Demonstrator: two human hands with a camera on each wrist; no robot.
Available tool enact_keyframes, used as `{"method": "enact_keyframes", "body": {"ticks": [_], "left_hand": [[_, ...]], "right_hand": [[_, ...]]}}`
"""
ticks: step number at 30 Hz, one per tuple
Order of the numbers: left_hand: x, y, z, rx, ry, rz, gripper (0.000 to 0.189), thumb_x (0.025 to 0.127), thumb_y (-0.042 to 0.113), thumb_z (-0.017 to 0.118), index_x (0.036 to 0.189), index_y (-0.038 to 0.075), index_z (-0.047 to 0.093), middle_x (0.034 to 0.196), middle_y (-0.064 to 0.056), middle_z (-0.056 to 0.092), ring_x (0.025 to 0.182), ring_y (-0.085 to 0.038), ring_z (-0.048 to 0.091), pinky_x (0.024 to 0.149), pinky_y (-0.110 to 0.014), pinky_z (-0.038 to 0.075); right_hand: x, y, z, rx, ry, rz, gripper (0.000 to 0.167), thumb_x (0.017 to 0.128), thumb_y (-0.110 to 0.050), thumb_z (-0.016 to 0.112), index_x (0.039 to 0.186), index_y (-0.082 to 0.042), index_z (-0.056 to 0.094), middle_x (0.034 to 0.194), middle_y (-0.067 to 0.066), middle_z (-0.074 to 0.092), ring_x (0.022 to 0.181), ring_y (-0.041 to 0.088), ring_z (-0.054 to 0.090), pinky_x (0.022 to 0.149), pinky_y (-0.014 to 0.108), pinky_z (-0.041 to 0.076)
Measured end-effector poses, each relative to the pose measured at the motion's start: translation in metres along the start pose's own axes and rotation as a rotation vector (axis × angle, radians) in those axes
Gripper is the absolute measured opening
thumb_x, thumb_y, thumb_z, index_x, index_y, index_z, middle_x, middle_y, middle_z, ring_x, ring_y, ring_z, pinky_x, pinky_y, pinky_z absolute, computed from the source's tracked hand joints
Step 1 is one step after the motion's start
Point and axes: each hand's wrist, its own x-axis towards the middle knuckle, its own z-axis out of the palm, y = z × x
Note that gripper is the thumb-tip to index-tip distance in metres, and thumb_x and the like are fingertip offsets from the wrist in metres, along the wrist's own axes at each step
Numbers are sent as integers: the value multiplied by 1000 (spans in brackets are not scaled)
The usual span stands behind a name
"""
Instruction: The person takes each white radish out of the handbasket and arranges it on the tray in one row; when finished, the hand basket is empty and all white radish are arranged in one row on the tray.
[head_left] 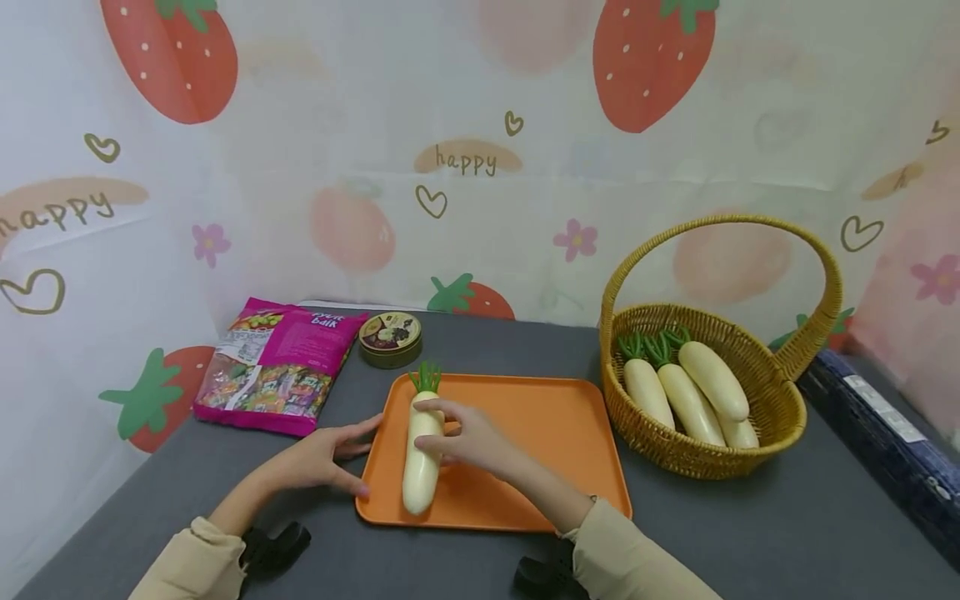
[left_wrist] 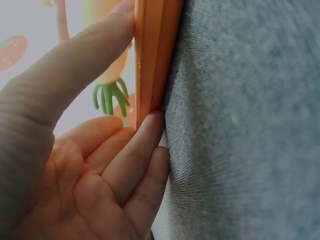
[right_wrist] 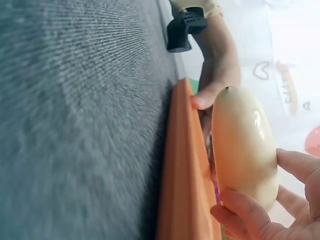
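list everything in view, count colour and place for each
Textured tabletop: 1, grey, across the lower view
Rectangular shallow tray: 1, orange, on the tabletop
Long leafy radish: 1, white and green, over the tray's left side
Woven basket with arched handle: 1, golden, right of the tray
Basket radishes: at least 4, white and green, inside
Glossy printed bag: 1, magenta, beyond the tray, left
Round lidded tin: 1, gold and dark, right of the bag
Long labelled object: 1, dark blue, right edge
Strawberry-print backdrop: 1, white, behind the tabletop
Wrist devices: 2, black, at the wrists
Sleeves: 2, beige, on both forearms
Left hand: 1, bare, touching the tray's left edge
Right hand: 1, bare, gripping the long radish
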Motion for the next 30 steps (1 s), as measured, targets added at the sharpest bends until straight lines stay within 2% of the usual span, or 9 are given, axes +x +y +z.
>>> {"method": "enact_keyframes", "body": {"ticks": [5,8,10,13,16,22,28,30], "left_hand": [[2,0,0,-14,9,6,87,76,20,73,140,-3,20,141,-25,21,117,-31,42,93,-41,36],[4,2,-3,0,21,10,84,78,21,71,140,-2,20,141,-25,22,117,-31,42,93,-42,36],[4,3,-4,8,30,4,82,79,22,69,141,-1,20,140,-25,22,117,-31,42,92,-42,37],[0,3,-2,13,28,-1,79,82,22,67,141,0,20,140,-26,22,117,-31,42,92,-41,38],[-4,3,0,14,15,11,76,84,22,64,141,-2,19,139,-28,21,117,-33,42,91,-41,39],[-6,3,1,31,28,24,73,86,22,62,140,-3,20,139,-28,22,116,-33,42,91,-41,39],[-5,1,1,-5,20,2,75,85,20,64,141,-1,19,140,-27,21,117,-32,41,91,-41,39],[-5,0,1,-28,18,-5,76,84,19,65,141,-1,19,140,-26,21,118,-32,40,91,-40,39]], "right_hand": [[6,2,9,-99,23,-15,48,82,-25,67,126,-17,53,116,9,52,77,17,58,62,30,50],[10,0,12,-218,34,-38,49,83,-28,65,129,-17,50,122,8,50,92,19,56,69,28,47],[13,-1,16,-270,33,-53,50,84,-29,64,130,-16,49,122,8,51,95,18,54,70,27,45],[15,-1,22,-334,20,-68,52,85,-31,62,132,-14,47,118,6,54,88,15,52,66,24,43],[15,1,27,-354,-3,-85,54,85,-29,62,133,-12,45,117,7,54,85,14,50,67,23,42],[13,2,26,-328,-28,-111,53,86,-26,62,134,-13,44,130,8,46,112,17,45,90,30,39],[12,1,20,-241,-28,-77,53,85,-24,63,134,-16,44,128,8,46,94,21,53,71,27,47],[11,0,19,-239,-23,-69,52,85,-25,63,134,-18,45,129,7,45,97,22,54,72,29,47]]}}
